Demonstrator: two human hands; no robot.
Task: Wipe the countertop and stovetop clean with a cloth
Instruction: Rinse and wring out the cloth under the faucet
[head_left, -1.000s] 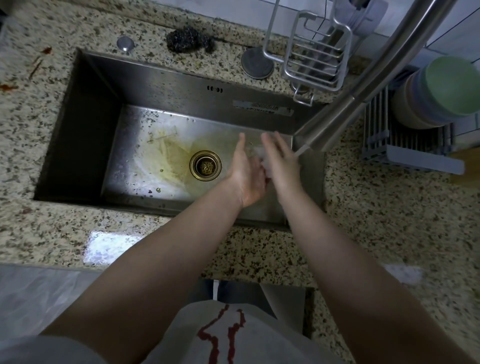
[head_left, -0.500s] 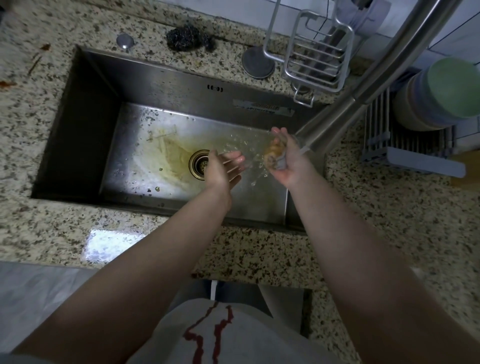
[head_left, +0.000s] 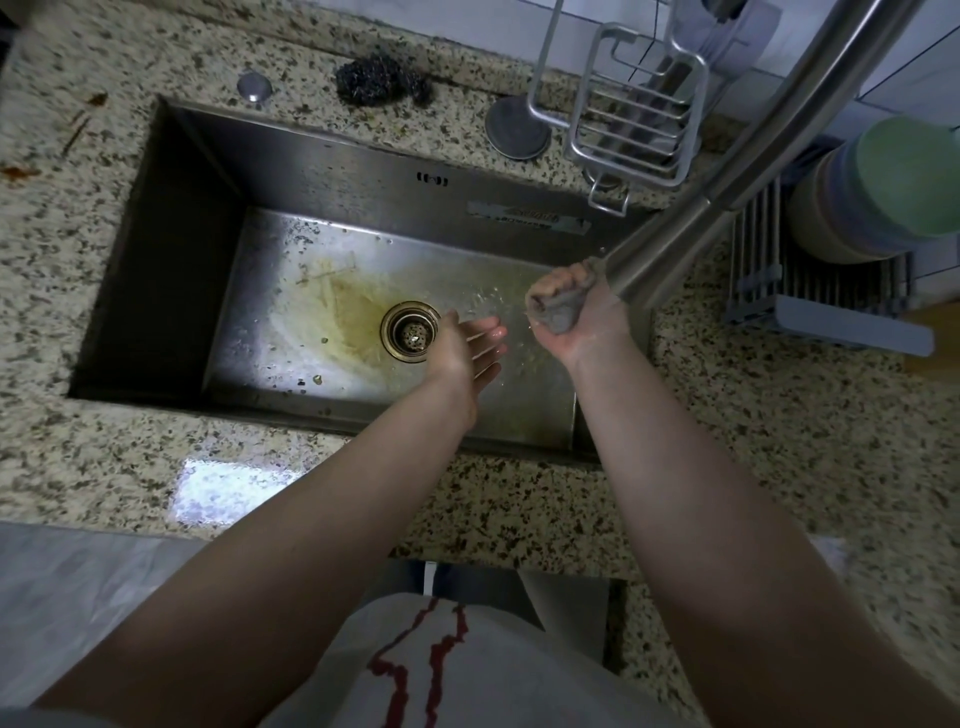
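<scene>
Granite table (head_left: 779, 467): red stains upper left, unwiped.
Right hand (head_left: 576, 317): fisted grip squeezing cloth (head_left: 563, 301) under tap (head_left: 675, 249).
Left hand (head_left: 467, 345): open, empty.

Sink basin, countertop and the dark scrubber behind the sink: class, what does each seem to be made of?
Sink basin: likely stainless steel, brushed grey with dull reflections.
Countertop: speckled polished stone, probably granite; a glossy light patch shows.
Scrubber: apparently coiled steel wool, dark tangled strands.
</scene>
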